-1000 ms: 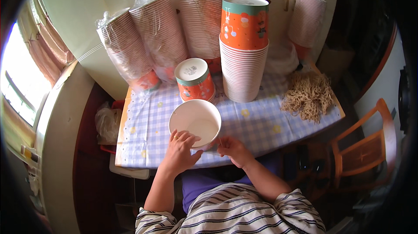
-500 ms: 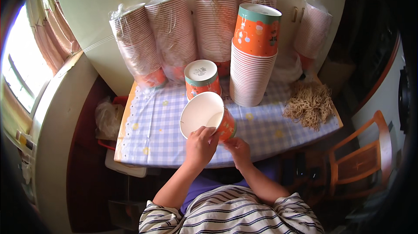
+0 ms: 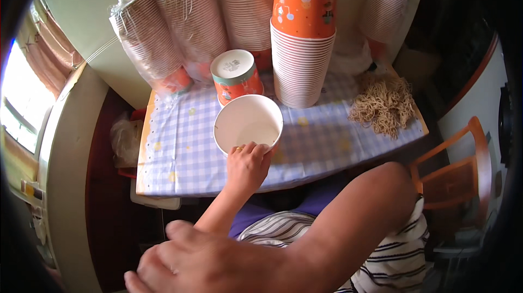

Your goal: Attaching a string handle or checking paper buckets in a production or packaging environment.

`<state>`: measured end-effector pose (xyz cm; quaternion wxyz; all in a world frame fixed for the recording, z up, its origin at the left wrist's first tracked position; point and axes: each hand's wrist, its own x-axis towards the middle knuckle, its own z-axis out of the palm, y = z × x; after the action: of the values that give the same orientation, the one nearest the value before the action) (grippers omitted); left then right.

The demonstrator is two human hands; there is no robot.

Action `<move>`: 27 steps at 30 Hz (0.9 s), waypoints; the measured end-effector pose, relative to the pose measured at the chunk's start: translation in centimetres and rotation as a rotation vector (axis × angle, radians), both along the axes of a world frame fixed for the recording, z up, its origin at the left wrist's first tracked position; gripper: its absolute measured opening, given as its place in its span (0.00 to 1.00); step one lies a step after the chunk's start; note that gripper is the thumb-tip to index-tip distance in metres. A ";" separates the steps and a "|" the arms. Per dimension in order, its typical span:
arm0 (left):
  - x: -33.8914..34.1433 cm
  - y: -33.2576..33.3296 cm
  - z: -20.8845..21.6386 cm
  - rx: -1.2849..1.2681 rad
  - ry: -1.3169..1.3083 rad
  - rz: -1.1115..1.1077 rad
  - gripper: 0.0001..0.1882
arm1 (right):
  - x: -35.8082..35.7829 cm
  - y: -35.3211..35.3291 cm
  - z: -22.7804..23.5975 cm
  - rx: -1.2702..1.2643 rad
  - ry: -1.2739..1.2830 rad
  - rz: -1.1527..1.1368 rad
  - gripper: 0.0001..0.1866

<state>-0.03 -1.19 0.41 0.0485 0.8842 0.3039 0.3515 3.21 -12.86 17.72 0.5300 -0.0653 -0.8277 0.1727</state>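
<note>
My left hand [image 3: 248, 168] grips the near rim of a large paper cup [image 3: 239, 118], its fingers inside and the cup's white interior facing up toward me. Close to the camera at the lower left, my right hand [image 3: 185, 263] reaches across my body, fingers somewhat apart and slightly blurred, with nothing visible in it. Just beyond the held cup, an orange and green paper cup [image 3: 237, 83] stands upside down, its pale base upward. To its right rises a tall stack of nested paper cups [image 3: 301, 69], the topmost showing its orange side with a green band.
Plastic-wrapped stacks of paper cups [image 3: 190, 20] line the back, with another wrapped stack [image 3: 384, 7] at the far right. A tangled heap of tan rubber bands [image 3: 384, 107] lies on the checked tablecloth [image 3: 185, 170]. A wooden chair [image 3: 452, 178] stands at right.
My right hand has left the cup and swung up and left, close to the camera. The left hand still grips the cup, now turned more upright. The view has shifted.
</note>
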 end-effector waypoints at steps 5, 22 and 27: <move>1.5 -0.3 -0.5 -0.091 0.019 -0.037 0.04 | 5.2 -1.1 2.8 -0.003 -0.450 -0.121 0.25; -0.3 -0.7 0.8 -0.154 -0.420 -0.014 0.06 | 14.7 3.3 -23.7 -1.163 0.076 -1.018 0.42; -0.2 -1.8 0.4 -0.144 -0.484 -0.093 0.08 | 14.3 5.5 -22.7 -1.174 0.382 -0.707 0.28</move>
<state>-0.21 -2.97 0.83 0.1985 0.7817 0.2667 0.5276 17.54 -7.41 -4.99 0.5672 -0.5732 -0.4200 0.4164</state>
